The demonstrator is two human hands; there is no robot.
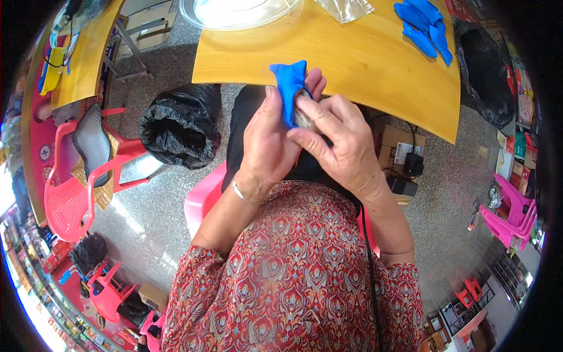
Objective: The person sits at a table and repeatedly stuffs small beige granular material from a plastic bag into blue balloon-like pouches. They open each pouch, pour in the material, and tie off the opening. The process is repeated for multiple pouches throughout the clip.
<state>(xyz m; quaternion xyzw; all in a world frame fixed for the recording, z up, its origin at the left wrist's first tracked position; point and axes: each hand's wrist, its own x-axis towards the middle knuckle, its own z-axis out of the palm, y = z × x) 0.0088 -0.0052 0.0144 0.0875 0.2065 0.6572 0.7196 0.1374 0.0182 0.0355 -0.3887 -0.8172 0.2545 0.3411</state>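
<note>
A small blue cloth piece [288, 88] with pointed corners is held up in front of me, just off the table's near edge. My left hand [271, 132] grips it between thumb and fingers. At the opening on its right side, the fingers of my right hand [340, 126] pinch a pale, fluffy clump [304, 119] that looks like stuffing. The index fingertip presses into the fold of the cloth, so how much of the clump lies inside is hidden.
On the yellow table [352, 64] are a clear round tub [240, 23], a clear plastic bag [345, 8] and several blue cloth pieces [421, 26]. A black-bagged bin [182, 126] stands left, near a red chair [88, 170]. Another black bag [484, 76] stands right.
</note>
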